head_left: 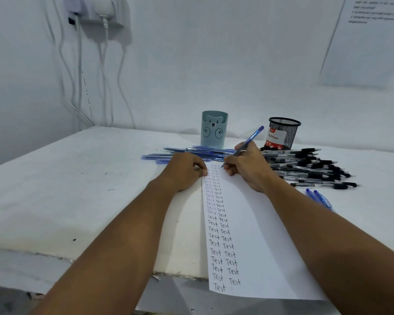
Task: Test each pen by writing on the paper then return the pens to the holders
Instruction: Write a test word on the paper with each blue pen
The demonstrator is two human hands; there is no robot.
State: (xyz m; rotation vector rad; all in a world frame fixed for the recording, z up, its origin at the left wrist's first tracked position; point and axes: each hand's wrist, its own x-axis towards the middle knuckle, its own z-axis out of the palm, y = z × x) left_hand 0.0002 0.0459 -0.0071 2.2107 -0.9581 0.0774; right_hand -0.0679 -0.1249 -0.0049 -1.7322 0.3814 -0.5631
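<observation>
flanking the paper [255, 223], blue pens [191, 153] and black pens [309, 167].

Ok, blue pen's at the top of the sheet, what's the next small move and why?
Probably finish that word: the right hand grips the blue ballpoint pen with its tip on the white paper sheet, which the left hand presses flat at its edge.

Two bare forearms come in from the bottom edge, with no sleeves on them up to where the picture cuts them. The left hand [185, 171] wears no ring, watch or band. The right hand [248, 165] has a thin pale ring [243, 150] on one finger; its wrist is bare.
</observation>
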